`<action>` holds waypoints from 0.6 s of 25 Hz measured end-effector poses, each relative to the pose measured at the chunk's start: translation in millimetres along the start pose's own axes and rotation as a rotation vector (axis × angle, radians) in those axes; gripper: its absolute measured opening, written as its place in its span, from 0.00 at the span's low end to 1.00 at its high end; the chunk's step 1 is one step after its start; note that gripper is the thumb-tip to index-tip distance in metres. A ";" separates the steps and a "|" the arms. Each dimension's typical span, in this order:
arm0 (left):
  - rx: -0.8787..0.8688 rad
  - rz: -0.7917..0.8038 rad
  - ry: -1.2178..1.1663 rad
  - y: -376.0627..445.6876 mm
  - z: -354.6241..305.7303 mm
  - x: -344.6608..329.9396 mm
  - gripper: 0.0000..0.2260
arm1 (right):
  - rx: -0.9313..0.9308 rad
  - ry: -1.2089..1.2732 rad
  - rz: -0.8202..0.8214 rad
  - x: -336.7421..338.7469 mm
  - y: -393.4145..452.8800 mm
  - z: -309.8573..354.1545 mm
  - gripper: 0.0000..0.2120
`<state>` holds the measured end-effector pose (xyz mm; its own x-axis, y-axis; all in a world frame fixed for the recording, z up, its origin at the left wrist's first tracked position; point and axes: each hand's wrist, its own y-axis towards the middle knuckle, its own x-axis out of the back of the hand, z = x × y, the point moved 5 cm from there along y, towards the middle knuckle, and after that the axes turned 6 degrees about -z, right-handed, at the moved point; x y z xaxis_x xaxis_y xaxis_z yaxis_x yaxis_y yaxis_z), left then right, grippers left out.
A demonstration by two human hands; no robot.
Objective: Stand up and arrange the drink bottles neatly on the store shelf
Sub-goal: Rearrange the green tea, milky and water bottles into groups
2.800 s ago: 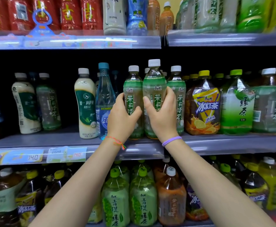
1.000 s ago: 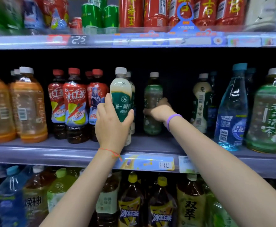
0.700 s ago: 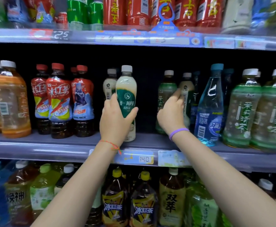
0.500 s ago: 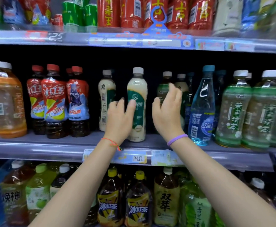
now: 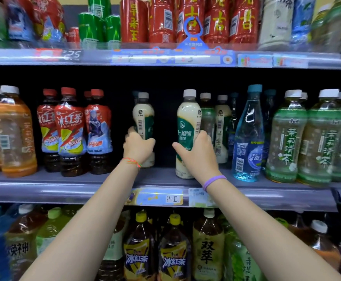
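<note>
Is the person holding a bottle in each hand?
Yes, the left hand grips one cream-and-green bottle and the right hand grips another cream-and-green bottle on the middle shelf.

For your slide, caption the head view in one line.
Left hand and right hand each grip a cream milk-tea bottle on the middle shelf.

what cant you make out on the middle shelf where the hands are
Head view only:
- Left cream bottle: lower body hidden by the left hand.
- Right cream bottle: part of its label covered by the right hand.
- Price tag: first digit hidden by the left forearm.
- Back-row bottles: lost in shadow.
</note>
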<state>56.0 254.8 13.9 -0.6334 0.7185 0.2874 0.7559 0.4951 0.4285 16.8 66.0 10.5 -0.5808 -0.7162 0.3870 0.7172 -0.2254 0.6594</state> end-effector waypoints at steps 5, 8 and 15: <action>-0.103 0.257 -0.129 -24.9 -15.1 -22.4 0.30 | 0.257 -0.298 -0.411 19.6 -14.0 14.8 0.38; -0.435 -0.078 0.025 -22.3 -13.9 13.4 0.19 | 0.590 -0.243 -0.534 14.1 -27.2 45.6 0.30; -0.630 -0.567 0.641 4.6 21.6 88.9 0.46 | 0.056 0.095 0.142 -95.0 18.9 81.3 0.25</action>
<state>6.8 331.5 22.9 -0.9740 -0.0202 0.2258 0.2172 0.2026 0.9549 54.2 183.5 38.6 -0.4346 -0.7979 0.4177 0.7650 -0.0824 0.6387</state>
